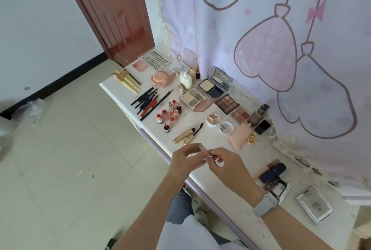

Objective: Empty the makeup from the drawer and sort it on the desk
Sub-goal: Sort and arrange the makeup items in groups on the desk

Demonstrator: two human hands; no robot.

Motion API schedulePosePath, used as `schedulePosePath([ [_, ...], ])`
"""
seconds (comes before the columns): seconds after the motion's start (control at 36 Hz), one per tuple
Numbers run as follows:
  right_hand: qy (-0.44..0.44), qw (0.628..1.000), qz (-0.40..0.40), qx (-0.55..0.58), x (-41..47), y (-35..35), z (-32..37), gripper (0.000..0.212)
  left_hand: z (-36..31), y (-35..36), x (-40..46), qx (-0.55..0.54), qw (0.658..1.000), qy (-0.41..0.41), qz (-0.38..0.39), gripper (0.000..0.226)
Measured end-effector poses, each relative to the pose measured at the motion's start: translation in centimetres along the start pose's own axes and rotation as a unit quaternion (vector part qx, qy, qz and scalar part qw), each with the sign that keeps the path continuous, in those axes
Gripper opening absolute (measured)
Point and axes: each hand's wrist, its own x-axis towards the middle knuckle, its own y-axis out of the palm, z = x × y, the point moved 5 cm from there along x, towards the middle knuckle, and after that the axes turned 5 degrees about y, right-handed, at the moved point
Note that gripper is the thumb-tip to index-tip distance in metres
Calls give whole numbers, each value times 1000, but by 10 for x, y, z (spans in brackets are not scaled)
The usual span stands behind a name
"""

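Both hands meet over the front edge of the white desk [218, 171]. My left hand [185, 162] and my right hand [225, 164] pinch a small clear tube [203, 152] between their fingertips. Sorted makeup covers the desk beyond them: yellow-handled brushes [127, 80], black and red pencils [149, 101], small red and pink bottles [170, 115], eyeshadow palettes [226, 103] and a gold mascara with its wand out [184, 135]. The drawer is not visible.
A pink case [239, 136], round pots [213, 119] and a dark bottle [259, 115] sit mid-desk. Dark tubes [274, 171] and a boxed item [315, 205] lie at the right. A printed curtain [281, 39] hangs behind, with a brown door [112, 13] at the left.
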Motion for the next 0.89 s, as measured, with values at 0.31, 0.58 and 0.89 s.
schedulePosePath([
  [0.31, 56, 996, 32, 63, 9, -7, -7, 9, 5, 2, 2, -65, 994, -60, 67, 22],
  [0.58, 239, 948, 61, 202, 11, 9, -46, 19, 38, -14, 16, -144, 978, -152, 1, 24],
  [0.89, 303, 940, -6, 157, 29, 1, -74, 17, 59, 0, 53, 69, 988, -122, -60, 39],
])
